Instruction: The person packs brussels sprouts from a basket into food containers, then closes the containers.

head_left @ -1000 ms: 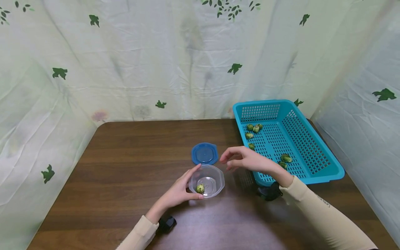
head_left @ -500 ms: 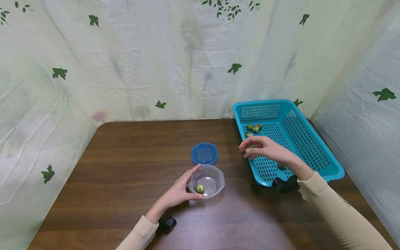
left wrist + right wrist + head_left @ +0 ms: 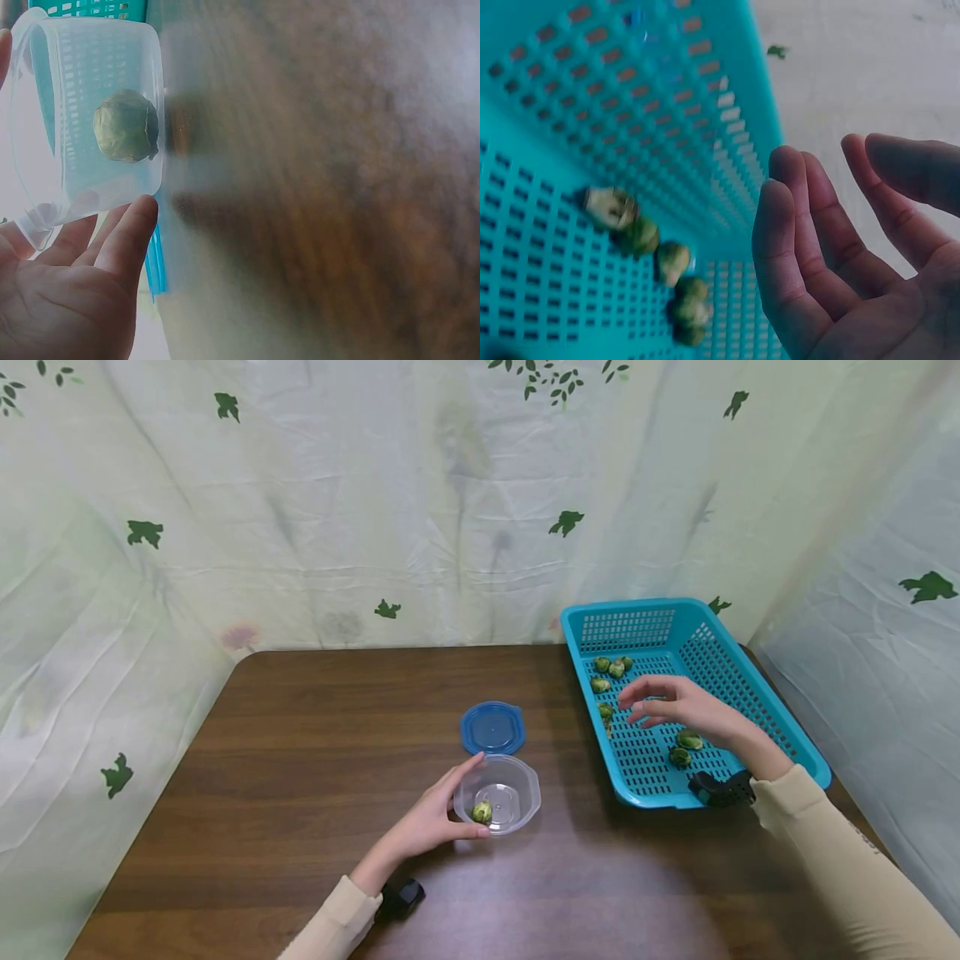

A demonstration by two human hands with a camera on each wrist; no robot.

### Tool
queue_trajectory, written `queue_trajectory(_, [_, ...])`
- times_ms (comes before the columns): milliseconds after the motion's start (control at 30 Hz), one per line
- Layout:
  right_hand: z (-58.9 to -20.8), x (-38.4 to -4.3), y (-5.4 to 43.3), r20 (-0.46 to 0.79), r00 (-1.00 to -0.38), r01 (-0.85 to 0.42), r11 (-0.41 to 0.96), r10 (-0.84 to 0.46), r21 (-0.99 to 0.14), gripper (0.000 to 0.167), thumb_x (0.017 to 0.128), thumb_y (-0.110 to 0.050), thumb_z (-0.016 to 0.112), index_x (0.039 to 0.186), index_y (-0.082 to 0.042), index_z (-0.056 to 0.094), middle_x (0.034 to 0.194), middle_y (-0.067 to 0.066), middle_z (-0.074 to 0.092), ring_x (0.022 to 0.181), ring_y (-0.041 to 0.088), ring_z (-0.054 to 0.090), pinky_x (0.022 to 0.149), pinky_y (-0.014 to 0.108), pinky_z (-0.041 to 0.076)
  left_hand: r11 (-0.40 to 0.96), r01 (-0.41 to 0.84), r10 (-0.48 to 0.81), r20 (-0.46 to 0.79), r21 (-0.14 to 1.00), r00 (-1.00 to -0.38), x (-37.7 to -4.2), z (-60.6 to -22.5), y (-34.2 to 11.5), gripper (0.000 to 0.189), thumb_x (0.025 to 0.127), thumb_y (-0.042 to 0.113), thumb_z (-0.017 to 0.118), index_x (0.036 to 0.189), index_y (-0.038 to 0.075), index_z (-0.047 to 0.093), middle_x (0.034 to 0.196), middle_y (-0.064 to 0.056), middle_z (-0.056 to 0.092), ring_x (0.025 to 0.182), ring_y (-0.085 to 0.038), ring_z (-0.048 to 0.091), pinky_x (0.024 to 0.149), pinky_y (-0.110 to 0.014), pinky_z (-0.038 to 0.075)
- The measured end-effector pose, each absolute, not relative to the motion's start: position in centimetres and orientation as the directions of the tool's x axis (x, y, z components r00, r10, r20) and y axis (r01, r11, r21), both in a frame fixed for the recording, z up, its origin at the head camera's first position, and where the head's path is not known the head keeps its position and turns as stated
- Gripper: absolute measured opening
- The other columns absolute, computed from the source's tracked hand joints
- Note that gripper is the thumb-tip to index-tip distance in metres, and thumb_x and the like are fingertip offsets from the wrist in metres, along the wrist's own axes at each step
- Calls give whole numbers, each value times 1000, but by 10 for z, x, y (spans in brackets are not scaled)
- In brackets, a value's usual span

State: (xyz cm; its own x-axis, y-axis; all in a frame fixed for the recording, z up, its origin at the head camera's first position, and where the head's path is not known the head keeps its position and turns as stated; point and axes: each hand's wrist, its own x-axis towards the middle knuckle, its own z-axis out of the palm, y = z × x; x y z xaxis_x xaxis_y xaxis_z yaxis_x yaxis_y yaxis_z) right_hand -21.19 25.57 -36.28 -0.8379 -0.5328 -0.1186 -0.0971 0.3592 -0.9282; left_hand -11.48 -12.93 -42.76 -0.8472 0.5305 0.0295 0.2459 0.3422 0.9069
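On my remote feed, the left hand (image 3: 429, 822) gripped a clear, shallow plastic container (image 3: 519, 781) by its near-left side, thumb at the front and fingers toward the back. The container stood upright on the brown wood-grain table (image 3: 337, 735). Through its wall, the left wrist view showed me one small, round, green Brussels sprout (image 3: 482, 812) lying on the bottom, toward the side nearest that hand.

The right hand (image 3: 684, 703) hung over a turquoise perforated plastic basket (image 3: 581, 681), its fingers loosely bent and parted from the thumb; in the right wrist view I saw nothing held between them. Inside the basket, a row of green sprouts (image 3: 600, 685) ran along the left side, three of them bunched near the far corner. Two more sprouts (image 3: 680, 757) lay together nearer the front, below the right hand.

Just beyond the container, I saw a flat blue plastic lid (image 3: 492, 727) on the table. Beige sleeves (image 3: 847, 852) covered both forearms, and a pale cloth backdrop (image 3: 300, 552) with green leaf shapes hung behind everything.
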Motion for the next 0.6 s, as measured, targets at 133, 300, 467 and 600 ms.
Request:
queue_trajectory(133, [-368,-218,269,-126,-851,-87,373,-510,-924,30,98,-13,55,121,6,53,124,27,52,99,28,63,86,43,51,346,262,531,43,901,-846,-118,-439,-132,93,78,13,81,151,3,24,146,-20,36,131,-37,35,101,-52,36])
queue_trajectory(300, [-370,-223,281,-155,-870,-60,412,-468,-909,34,98,-18,57,123,4,53,127,28,50,98,25,63,89,50,48,359,269,528,43,894,-848,-127,-465,-137,97,77,26,82,153,14,23,148,-9,36,133,-28,35,102,-47,37])
queue_trajectory(467, [-372,-227,292,-184,-883,-37,455,-432,-890,36,98,-20,56,125,5,52,127,25,52,100,25,63,90,48,48,343,279,532,59,897,-844,-127,-467,-138,97,77,28,82,153,13,23,147,-9,36,132,-28,35,101,-48,37])
queue_trajectory(600, [-375,-230,301,-203,-886,-24,478,-418,-878,38,99,-20,54,126,6,50,129,29,49,106,33,60,90,47,48,338,272,531,56,901,-846,-127,-468,-137,96,77,23,82,152,12,24,147,-11,36,132,-29,36,100,-48,39])
